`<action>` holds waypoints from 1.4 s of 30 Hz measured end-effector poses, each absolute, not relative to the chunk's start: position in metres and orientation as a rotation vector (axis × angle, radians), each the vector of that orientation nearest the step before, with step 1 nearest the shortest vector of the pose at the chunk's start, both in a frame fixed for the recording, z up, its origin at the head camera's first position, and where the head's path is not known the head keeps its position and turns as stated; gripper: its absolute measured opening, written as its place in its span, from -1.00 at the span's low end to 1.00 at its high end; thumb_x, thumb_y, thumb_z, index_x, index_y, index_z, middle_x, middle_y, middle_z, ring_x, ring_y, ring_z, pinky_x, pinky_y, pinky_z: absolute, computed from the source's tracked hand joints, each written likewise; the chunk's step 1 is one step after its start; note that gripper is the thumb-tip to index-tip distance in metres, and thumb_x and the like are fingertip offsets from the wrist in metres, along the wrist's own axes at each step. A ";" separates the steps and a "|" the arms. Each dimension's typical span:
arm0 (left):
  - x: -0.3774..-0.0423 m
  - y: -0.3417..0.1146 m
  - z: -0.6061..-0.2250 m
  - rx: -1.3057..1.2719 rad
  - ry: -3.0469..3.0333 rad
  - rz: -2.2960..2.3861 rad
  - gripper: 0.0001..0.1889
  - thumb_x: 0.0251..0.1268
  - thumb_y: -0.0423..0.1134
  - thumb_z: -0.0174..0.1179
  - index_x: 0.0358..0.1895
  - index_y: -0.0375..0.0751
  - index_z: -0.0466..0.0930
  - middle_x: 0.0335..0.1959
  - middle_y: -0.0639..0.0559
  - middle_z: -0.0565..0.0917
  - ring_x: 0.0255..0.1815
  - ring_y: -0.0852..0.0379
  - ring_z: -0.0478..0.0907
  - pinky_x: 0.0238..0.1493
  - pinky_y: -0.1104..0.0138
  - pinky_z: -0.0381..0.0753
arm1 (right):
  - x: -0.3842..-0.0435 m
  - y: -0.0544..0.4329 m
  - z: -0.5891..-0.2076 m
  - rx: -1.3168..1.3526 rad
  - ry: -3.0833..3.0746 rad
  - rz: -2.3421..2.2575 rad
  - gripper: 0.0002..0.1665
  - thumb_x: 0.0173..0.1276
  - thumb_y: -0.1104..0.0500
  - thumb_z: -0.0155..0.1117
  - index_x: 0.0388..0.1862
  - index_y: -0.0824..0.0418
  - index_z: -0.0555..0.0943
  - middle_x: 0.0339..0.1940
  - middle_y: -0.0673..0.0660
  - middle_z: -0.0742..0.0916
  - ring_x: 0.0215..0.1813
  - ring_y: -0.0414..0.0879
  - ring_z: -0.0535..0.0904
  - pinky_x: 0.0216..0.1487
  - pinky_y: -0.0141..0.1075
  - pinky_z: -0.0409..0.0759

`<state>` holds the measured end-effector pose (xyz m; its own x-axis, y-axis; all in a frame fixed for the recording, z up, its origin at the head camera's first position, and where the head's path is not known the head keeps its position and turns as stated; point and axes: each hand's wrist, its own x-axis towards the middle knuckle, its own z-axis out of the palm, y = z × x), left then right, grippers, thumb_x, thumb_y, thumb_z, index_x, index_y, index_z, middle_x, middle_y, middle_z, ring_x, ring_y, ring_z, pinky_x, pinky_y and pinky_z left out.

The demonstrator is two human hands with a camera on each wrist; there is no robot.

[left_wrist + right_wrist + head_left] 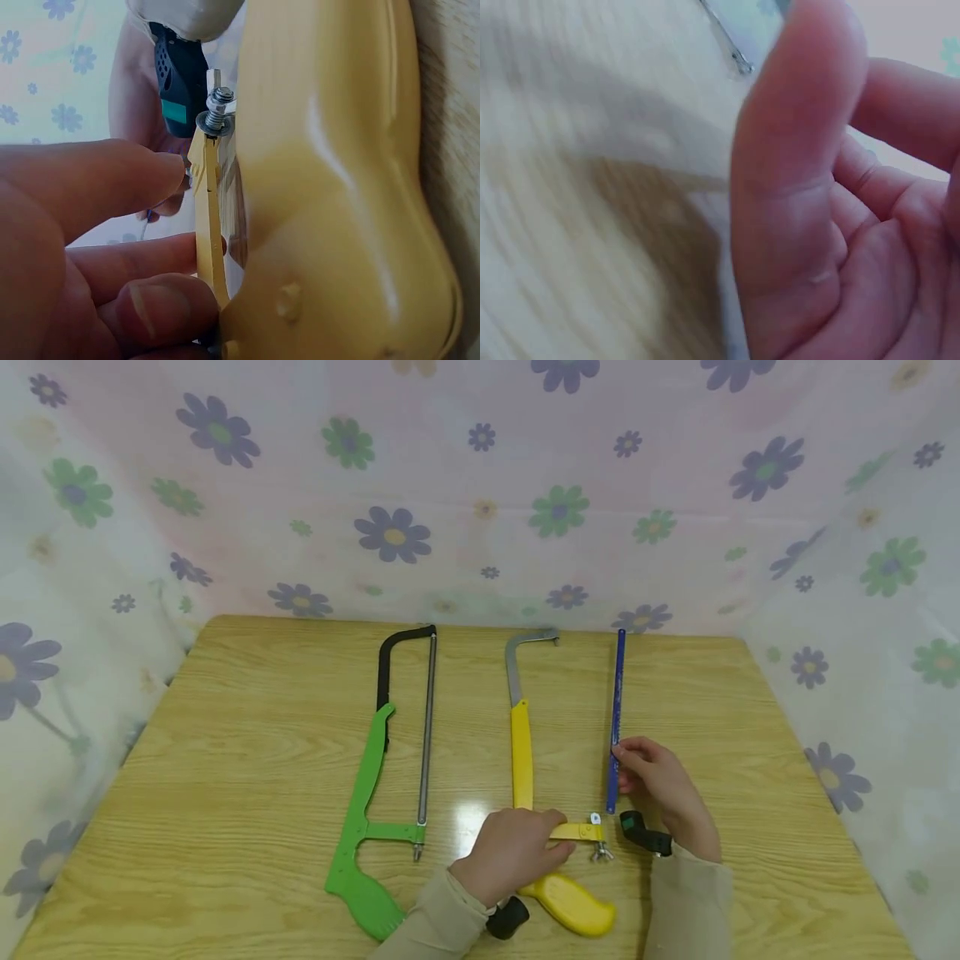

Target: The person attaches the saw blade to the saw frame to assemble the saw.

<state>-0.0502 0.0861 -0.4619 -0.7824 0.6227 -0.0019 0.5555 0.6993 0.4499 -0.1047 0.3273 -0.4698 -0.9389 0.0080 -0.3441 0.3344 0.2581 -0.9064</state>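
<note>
A yellow hacksaw frame (522,752) with a grey front arm lies on the table, no blade strung across it. My left hand (510,853) grips its lower crossbar, just left of the wing nut (601,852). In the left wrist view, thumb and fingers lie on either side of the yellow bar (210,217), near a threaded bolt (219,105) and the large yellow handle (337,172). To the right, my right hand (667,785) pinches a long blue hacksaw blade (618,693) below its middle. The right thumb (795,172) fills much of the right wrist view and hides the pinch.
A green hacksaw (367,777) with its blade (428,735) fitted lies at the left on the wooden table (225,735). Floral cloth (480,477) hangs behind and at both sides. Black wrist cameras (510,917) sit at both wrists.
</note>
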 end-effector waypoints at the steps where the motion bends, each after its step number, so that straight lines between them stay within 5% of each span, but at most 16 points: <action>1: -0.050 0.086 -0.462 0.965 2.755 0.650 -0.66 0.19 0.13 0.04 -0.08 0.08 0.59 -0.49 0.25 0.64 -0.65 0.33 0.45 -0.76 0.45 0.25 | -0.105 0.327 -0.471 0.312 2.240 -1.756 -0.49 0.31 0.01 0.09 -0.03 0.44 0.34 -0.55 0.05 0.55 -0.56 -0.19 0.50 -0.48 -0.30 0.54; 42: -0.052 0.086 -0.464 0.977 2.749 0.710 -0.68 0.19 0.11 0.05 -0.10 0.09 0.60 -0.51 0.26 0.63 -0.71 0.37 0.40 -0.76 0.48 0.25 | -0.114 0.306 -0.476 0.201 2.086 -1.748 -0.42 0.22 -0.07 0.17 -0.03 0.39 0.40 -0.54 0.06 0.49 -0.56 -0.18 0.40 -0.52 -0.35 0.45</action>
<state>-0.0520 0.0856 -0.4643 -0.7794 0.6260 0.0263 0.5604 0.6778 0.4759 -0.1140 0.3064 -0.4761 -0.9055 -0.1491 -0.3973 0.3651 0.2034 -0.9085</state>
